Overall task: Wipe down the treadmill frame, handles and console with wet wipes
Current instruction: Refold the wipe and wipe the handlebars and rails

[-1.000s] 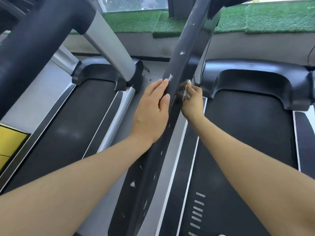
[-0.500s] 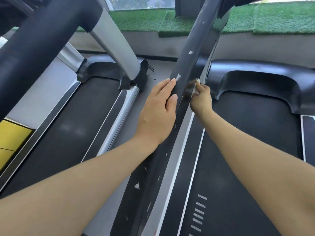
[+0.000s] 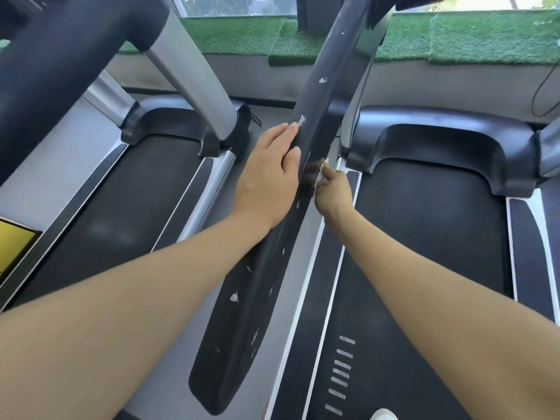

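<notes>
handrail (image 3: 272, 268): black, scuffed, between two treadmill belts | our left hand (image 3: 266, 180): straight fingers lie flat on its left face | our right hand (image 3: 333, 192): fingers pinch a white wet wipe (image 3: 321, 174) against its right edge

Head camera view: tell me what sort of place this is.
Probably a gym or fitness room. Two black treadmill belts lie side by side, a worn black padded handrail runs between them, and green artificial turf lines the window ledge ahead.
</notes>
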The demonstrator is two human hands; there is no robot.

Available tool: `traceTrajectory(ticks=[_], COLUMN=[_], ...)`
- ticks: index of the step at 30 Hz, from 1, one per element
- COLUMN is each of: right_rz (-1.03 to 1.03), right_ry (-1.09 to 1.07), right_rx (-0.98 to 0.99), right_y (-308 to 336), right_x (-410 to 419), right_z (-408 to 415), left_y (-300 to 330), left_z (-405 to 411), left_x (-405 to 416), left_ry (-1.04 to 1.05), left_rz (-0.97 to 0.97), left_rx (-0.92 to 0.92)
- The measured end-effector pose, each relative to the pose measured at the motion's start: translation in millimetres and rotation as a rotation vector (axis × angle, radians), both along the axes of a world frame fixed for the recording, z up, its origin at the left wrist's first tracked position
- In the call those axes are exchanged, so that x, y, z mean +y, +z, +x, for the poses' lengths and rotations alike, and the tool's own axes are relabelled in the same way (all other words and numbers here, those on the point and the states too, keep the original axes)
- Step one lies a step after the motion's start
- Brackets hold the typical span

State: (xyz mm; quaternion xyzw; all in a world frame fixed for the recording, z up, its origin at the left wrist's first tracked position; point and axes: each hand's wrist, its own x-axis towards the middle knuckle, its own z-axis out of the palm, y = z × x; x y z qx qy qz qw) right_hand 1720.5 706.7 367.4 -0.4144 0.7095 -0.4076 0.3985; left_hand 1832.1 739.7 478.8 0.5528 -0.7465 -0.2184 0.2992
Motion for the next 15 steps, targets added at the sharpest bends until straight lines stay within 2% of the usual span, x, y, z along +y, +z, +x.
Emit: traceTrajectory(ticks=[3,9,15], right_rz=[-0.007,-0.027,-0.023], right_ry=[0.016,0.030,0.087], right_rx=[0.054,-0.049,-0.060], right_y=[3.0,7.6,5.1], right_x=[22.0,61.5,110.2], right_z=[10.3,27.9,50.7], left_y=[1.0,3.7,-2.7], left_z=[0.4,4.0,22.9], left_x=[-0.7,0.6,37.1], left_ry=[-0.001,-0.018,-0.021], left_rz=[0.004,0.017,0.044], left_rx=[-0.010,-0.076,-0.081])
